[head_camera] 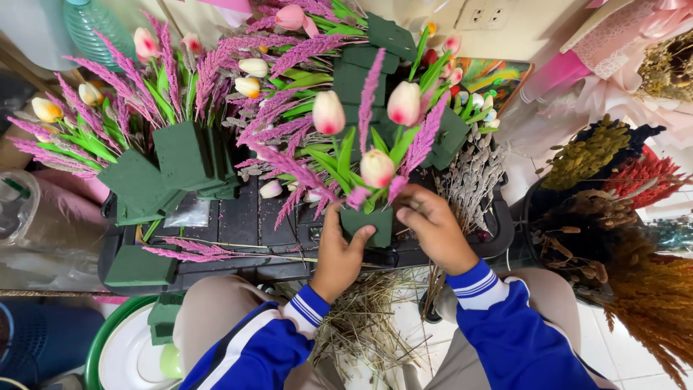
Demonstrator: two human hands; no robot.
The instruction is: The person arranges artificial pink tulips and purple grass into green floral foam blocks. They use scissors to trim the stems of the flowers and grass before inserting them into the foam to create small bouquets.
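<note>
My left hand (338, 253) grips a small dark green foam block (368, 222) from its left side. Pink-and-cream tulips (377, 168), green leaves and magenta plume stems stand stuck in the top of that block. My right hand (433, 227) rests against the block's right edge, fingers curled at the base of the stems. Both sleeves are blue with white stripes. The block sits above a black crate (245, 217) used as a work surface.
More green foam blocks (180, 155) filled with tulips and magenta plumes crowd the crate's left and back. A loose foam block (141, 266) lies at the crate's front left. Dried grasses in baskets (635, 238) stand right. A green-rimmed white plate (126, 354) is on the floor.
</note>
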